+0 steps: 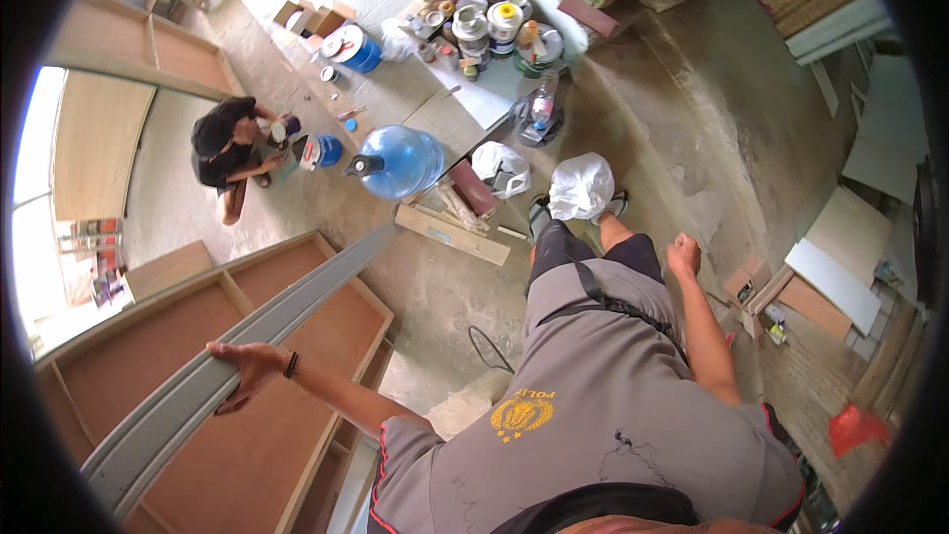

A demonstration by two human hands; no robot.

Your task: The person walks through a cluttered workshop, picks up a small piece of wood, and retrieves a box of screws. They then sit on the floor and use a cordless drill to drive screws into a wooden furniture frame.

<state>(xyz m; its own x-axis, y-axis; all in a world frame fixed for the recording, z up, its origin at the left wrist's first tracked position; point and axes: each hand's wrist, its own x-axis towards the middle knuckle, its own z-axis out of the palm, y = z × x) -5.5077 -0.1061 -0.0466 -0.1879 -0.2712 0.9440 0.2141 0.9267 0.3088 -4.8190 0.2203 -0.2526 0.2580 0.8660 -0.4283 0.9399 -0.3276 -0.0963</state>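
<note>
My left hand point(247, 371) grips a long grey grooved board point(301, 297), its thumb and fingers around the board's edges. The board slants from the lower left up toward the floor at the middle. Beneath and beside it lies a large wooden-framed panel point(287, 376) with reddish-brown sheets. My right hand point(684, 255) is curled into a fist beside my right thigh, and nothing shows in it. A white plastic bag point(581, 186) is in front of my feet, hiding part of them.
A big blue water bottle point(413, 160) stands near wood offcuts point(455, 232). Paint cans point(504, 25) crowd a work table point(395, 99). At the left, a co-worker point(225, 143) crouches by a blue bucket point(321, 150). Boards point(835, 282) are stacked at the right.
</note>
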